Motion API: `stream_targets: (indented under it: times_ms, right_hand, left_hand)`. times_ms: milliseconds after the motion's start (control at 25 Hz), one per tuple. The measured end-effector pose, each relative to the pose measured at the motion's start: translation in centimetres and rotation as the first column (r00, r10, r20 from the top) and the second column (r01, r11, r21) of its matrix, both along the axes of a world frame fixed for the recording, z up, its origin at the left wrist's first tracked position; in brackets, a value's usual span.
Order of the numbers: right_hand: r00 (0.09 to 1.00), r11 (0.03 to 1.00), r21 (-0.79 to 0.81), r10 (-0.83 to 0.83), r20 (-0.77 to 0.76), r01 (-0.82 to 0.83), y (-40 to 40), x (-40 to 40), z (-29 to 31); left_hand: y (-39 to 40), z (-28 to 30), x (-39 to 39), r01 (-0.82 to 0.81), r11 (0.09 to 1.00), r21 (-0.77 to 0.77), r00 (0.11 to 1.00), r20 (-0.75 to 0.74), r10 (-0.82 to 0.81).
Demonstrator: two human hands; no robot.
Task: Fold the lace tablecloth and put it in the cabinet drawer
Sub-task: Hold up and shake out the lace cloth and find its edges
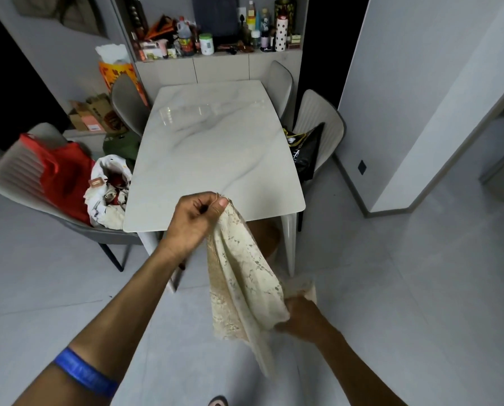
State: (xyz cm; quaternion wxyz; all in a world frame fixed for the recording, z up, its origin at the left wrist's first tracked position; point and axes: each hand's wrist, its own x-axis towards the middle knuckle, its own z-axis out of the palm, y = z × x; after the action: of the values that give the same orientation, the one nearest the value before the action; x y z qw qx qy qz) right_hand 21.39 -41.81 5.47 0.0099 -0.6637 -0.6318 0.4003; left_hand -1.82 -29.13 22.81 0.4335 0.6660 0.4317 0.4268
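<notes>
Cream lace cloth (246, 276) hangs bunched between both hands above the floor. Nearer, the right hand (302, 316) grips its lower end; the left hand (196, 219) pinches the top corner just before the marble table (215, 159). Beyond stands a cluttered cabinet (221, 68).

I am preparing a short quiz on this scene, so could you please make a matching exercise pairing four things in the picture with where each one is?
Things:
1. lace tablecloth
2. red bag
3. black bag
4. polka-dot bottle

Places:
A. on the cabinet top behind the table
B. on the chair to the left of the table
C. held between the left hand and the right hand
D. on the chair to the right of the table

Pairs: 1-C, 2-B, 3-D, 4-A
</notes>
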Motion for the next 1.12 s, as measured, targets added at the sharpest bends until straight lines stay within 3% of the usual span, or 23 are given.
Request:
stream_targets:
  times_ms: [80,240,320,440,480,560,640,720,800,880,1000,1080,1120]
  right_hand:
    - [0.984,0.997,-0.05,0.066,0.164,-0.059,-1.5,-0.3,-2.5]
    - [0.934,0.994,-0.091,0.085,0.346,-0.056,-4.5,-0.5,-6.2]
    - [0.941,0.988,-0.153,0.064,0.332,-0.013,-6.0,0.2,-7.6]
    - [0.986,0.938,-0.327,-0.07,0.154,0.118,-7.7,0.7,-7.8]
    - [0.987,0.937,-0.319,-0.114,0.114,0.145,-7.6,0.0,-7.3]
    - [0.972,0.973,-0.014,-0.232,-0.038,0.231,-5.5,-2.6,-4.8]
    - [0.883,0.867,0.283,-0.299,-0.361,0.409,-1.6,-6.1,0.2]
    - [0.816,0.788,0.415,-0.183,-0.548,0.455,2.5,-8.9,5.8]
    - [0.826,0.767,0.48,-0.112,-0.553,0.425,5.9,-10.9,9.5]
    - [0.812,0.764,0.446,-0.17,-0.558,0.467,8.2,-11.9,10.7]
    - [0.694,0.785,0.303,-0.212,-0.688,0.54,9.1,-11.5,9.1]
    - [0.624,0.865,0.16,-0.203,-0.754,0.475,8.4,-10.9,7.1]
    - [0.65,0.903,0.114,-0.206,-0.732,0.414,7.7,-10.6,5.9]
  left_hand:
    - [1.5,1.5,-0.4,-0.073,0.997,0.024,0.995,0.07,0.071]
    - [5.2,5.0,-1.5,-0.275,0.961,-0.013,0.933,0.237,0.27]
    - [6.5,6.9,-2.2,-0.339,0.94,-0.035,0.898,0.287,0.335]
    - [7.4,9.8,-2.8,-0.371,0.928,-0.037,0.868,0.342,0.36]
    - [7.3,10.4,-2.7,-0.356,0.935,-0.009,0.884,0.321,0.34]
    - [6.7,11.0,-2.1,-0.281,0.955,0.089,0.944,0.204,0.259]
    - [5.5,10.7,-1.1,-0.169,0.97,0.173,0.985,0.067,0.16]
    - [4.3,10.1,-0.7,-0.072,0.972,0.225,0.996,-0.027,0.08]
    - [3.5,9.6,-0.8,-0.019,0.973,0.231,0.997,-0.073,0.037]
    - [3.2,9.2,-1.6,-0.003,0.979,0.205,0.998,-0.067,0.017]
    - [3.1,9.0,-3.4,-0.077,0.988,0.131,0.997,0.006,0.077]
    - [3.3,8.9,-4.5,-0.127,0.987,0.101,0.991,0.05,0.122]
    - [3.4,8.7,-4.9,-0.16,0.982,0.1,0.986,0.062,0.155]
